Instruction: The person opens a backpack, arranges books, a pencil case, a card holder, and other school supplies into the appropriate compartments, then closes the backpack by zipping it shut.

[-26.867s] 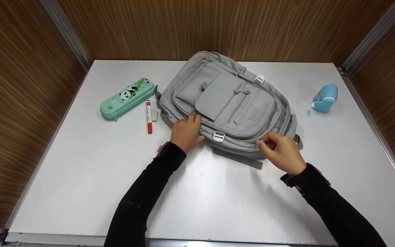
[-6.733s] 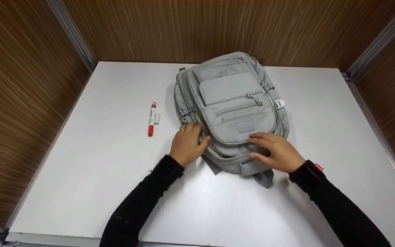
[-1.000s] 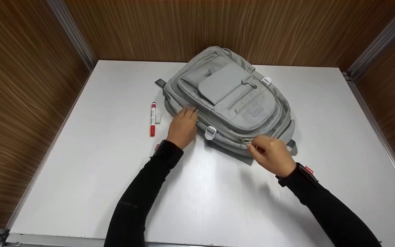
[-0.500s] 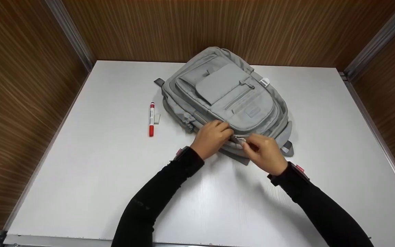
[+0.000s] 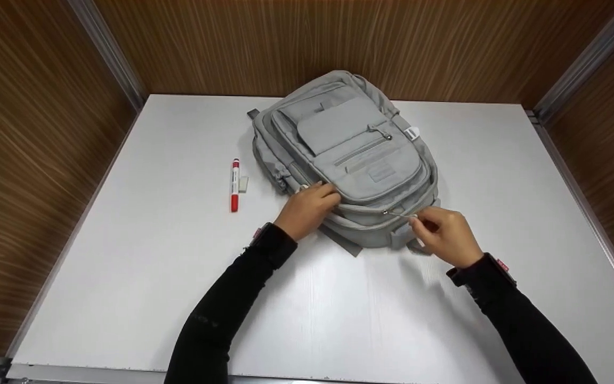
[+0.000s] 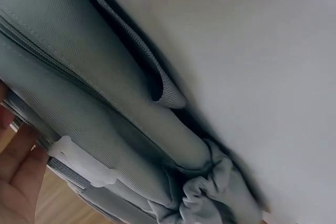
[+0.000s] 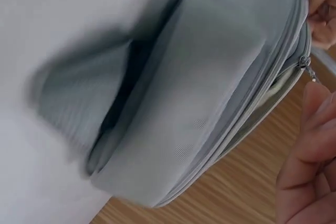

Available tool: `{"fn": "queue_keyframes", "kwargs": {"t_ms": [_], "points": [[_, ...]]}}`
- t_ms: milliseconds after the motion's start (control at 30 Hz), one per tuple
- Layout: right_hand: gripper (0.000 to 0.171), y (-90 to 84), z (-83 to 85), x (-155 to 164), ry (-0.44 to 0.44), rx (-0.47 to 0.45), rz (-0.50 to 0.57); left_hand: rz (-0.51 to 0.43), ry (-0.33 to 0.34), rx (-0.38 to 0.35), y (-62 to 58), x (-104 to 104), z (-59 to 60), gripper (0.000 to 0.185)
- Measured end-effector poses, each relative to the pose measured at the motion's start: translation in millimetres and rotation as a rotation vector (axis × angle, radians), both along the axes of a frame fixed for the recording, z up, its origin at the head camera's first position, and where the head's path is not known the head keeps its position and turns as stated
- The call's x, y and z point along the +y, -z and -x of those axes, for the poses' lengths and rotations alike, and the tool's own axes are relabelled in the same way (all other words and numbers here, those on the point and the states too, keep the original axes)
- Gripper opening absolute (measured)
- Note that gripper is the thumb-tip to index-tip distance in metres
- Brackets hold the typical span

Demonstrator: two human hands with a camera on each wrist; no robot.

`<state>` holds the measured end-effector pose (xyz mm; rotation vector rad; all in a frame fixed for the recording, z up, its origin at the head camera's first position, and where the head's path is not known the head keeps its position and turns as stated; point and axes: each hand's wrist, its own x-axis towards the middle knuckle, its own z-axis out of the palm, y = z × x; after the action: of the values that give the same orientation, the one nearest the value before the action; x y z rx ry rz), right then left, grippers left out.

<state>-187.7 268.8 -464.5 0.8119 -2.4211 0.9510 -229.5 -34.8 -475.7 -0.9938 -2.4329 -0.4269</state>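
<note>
White desk [image 5: 126,256], wood walls. Grey backpack [image 5: 349,154] flat at desk's far-centre. Left hand [image 5: 307,209] curled on its near edge, bracing; right hand [image 5: 445,234] pinches zipper pull [image 5: 398,214] taut. Red marker [image 5: 234,184] lies left.

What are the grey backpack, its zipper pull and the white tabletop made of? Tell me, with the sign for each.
Grey backpack: woven fabric, matte, likely polyester or canvas; the wrist views show a fine twill weave and stitched seams.
Zipper pull, pinched by the right hand: looks like metal; small and shiny silver.
White tabletop: probably laminate over board; smooth, faintly grained, softly reflective. The core is hidden.
</note>
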Motion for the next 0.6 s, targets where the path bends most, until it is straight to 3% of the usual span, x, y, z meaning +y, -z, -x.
{"fn": "queue_keyframes", "kwargs": {"t_ms": [233, 367, 467, 600], "points": [[0.018, 3.2, 4.2, 7, 0.017, -0.009, 0.02, -0.017, -0.07, -0.07, 5.9, -36, 4.9, 0.003], [0.018, 4.0, 3.5, 7, 0.034, -0.02, 0.032, -0.064, -0.108, -0.073, 6.4, -50, 5.8, 0.003], [0.02, 5.2, 2.0, 5, 0.025, -0.03, 0.037, -0.057, -0.131, -0.042, 4.2, -51, 3.5, 0.004], [0.022, 7.3, -0.5, -3, -0.009, -0.037, 0.056, 0.024, -0.213, -0.019, -2.3, -36, -9.6, 0.014]]}}
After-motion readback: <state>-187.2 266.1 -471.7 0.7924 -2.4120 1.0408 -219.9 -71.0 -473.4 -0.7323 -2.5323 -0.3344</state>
